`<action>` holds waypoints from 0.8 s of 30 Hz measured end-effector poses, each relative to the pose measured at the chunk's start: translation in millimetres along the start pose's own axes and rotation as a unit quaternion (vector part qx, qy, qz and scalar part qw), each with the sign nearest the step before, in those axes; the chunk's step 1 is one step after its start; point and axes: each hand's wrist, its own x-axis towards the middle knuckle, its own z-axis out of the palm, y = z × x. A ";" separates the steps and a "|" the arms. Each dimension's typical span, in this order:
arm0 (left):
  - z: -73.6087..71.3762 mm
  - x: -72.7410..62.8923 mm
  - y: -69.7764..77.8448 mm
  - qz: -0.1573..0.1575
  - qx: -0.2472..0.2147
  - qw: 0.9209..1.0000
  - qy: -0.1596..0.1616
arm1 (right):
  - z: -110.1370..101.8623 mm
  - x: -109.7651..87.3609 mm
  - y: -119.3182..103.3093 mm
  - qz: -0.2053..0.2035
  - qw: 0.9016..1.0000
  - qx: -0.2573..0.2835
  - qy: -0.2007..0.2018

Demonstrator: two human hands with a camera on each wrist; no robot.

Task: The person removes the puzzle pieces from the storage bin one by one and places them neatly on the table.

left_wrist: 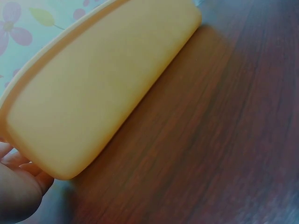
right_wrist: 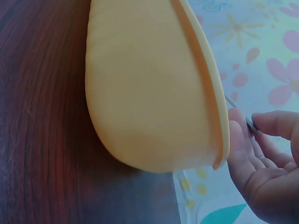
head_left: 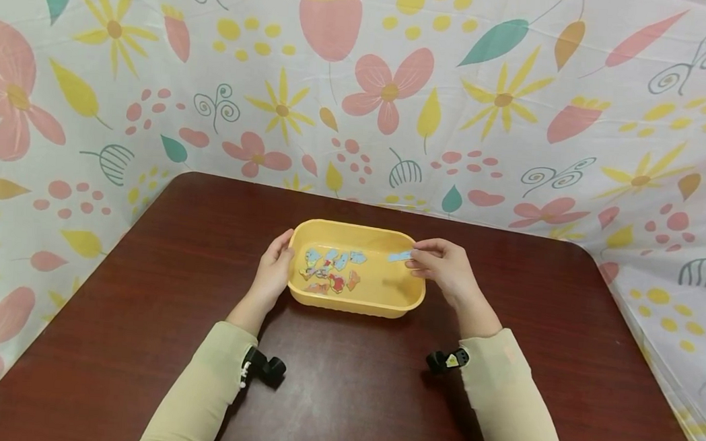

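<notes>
A yellow plastic tray (head_left: pixel 356 307) sits on the dark wooden table, with several small colourful puzzle pieces (head_left: pixel 337 283) lying in its left half. At the tray's left end my left hand (head_left: pixel 273 273) grips the rim and wall; in the left wrist view its fingers (left_wrist: pixel 28 169) curl about the tray's corner. Over the right end of the tray, my right hand (head_left: pixel 444 270) pinches a light blue puzzle piece (head_left: pixel 398 256) between thumb and fingers. From the right wrist the thin edge of that piece (right_wrist: pixel 251 125) shows between the fingertips, beside the tray's rim.
The brown table (head_left: pixel 342 395) reaches forward to a patterned cloth (head_left: pixel 388 148) that hangs behind it and at both sides. Black wrist cameras (head_left: pixel 272 372) are strapped over both light sleeves (head_left: pixel 197 386).
</notes>
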 end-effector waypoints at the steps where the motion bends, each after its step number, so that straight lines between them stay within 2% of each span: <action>1: 0.0 0.0 -0.1 0.000 0.000 1.000 0.000 | -1.0 -0.2 0.6 0.003 1.000 0.005 0.003; 17: 0.6 -0.6 -0.8 -0.001 0.004 1.000 0.002 | -18.0 -7.1 13.1 0.020 0.999 0.045 0.014; 24: 1.0 -1.6 -0.3 -0.003 0.007 1.000 0.005 | -24.1 -9.4 17.1 0.011 0.998 0.064 0.007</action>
